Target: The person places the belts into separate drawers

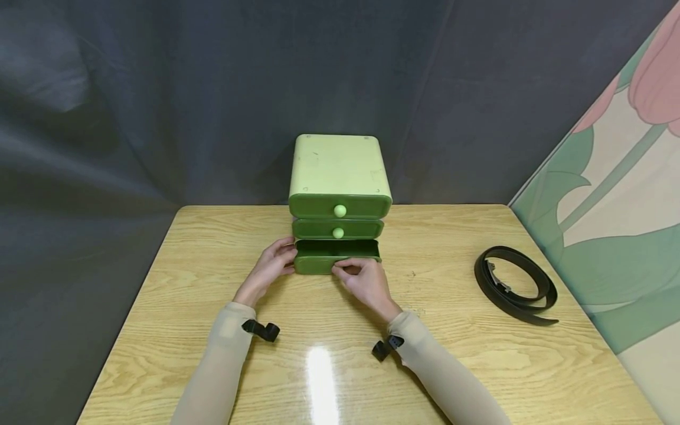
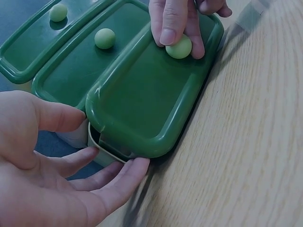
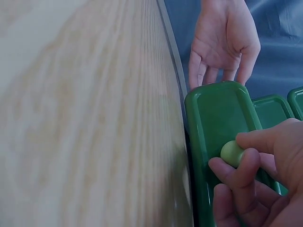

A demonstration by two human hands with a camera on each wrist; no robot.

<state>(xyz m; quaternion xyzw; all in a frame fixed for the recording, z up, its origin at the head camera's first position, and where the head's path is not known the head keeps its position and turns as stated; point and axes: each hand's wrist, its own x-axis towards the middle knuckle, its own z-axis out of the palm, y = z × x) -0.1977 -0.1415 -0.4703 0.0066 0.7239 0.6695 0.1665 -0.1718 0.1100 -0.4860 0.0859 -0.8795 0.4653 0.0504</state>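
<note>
A small cabinet [image 1: 340, 165] with a pale green shell and three dark green drawers stands at the back of the table. Its bottom drawer [image 1: 313, 265] is pulled partway out, and the dark inside shows from above. My right hand [image 1: 366, 283] pinches that drawer's round light green knob [image 3: 231, 153] between thumb and fingers. At the cabinet's left side is my left hand [image 1: 268, 265], its thumb and extended fingertips [image 2: 139, 165] touching the edge beside the drawer front. The middle drawer [image 1: 313, 228] and the top drawer [image 1: 313, 205] are closed.
A coiled black belt [image 1: 512, 306] with a metal buckle lies on the right of the wooden table [image 1: 212, 248]. Behind the table hangs a dark curtain [image 1: 223, 106]. A flower-patterned panel [image 1: 627, 254] runs along the right edge.
</note>
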